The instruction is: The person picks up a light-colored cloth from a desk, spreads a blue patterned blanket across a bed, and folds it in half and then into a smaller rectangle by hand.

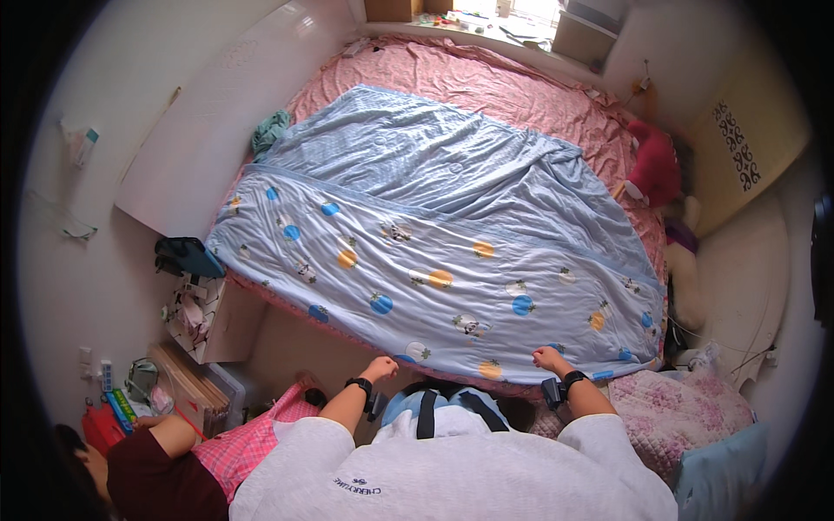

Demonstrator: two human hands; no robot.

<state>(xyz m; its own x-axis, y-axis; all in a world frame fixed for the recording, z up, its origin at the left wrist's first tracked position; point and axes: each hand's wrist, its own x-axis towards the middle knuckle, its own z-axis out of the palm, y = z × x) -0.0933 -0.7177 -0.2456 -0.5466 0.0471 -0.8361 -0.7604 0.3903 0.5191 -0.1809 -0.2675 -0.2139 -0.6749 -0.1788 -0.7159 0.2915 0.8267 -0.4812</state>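
Observation:
A light blue and white blanket (408,234), printed with pineapples, pandas and round blue and yellow patches, lies spread over the bed, its far part folded back to a plainer blue side. At its near edge is my left hand (382,368), fingers curled closed. My right hand (547,358) is further right over the same edge, its fingers also bent together. Whether cloth is caught in either hand is too small to make out. Each wrist wears a black band with a small dark device. Wrinkles run across the blanket.
Beneath lies a pink sheet (426,65). A red plush toy (653,165) rests at the right side, a teal cloth (271,132) at the left edge. A pink floral quilted cover (678,412) is near right. Another person in dark red (156,464) is close on my left.

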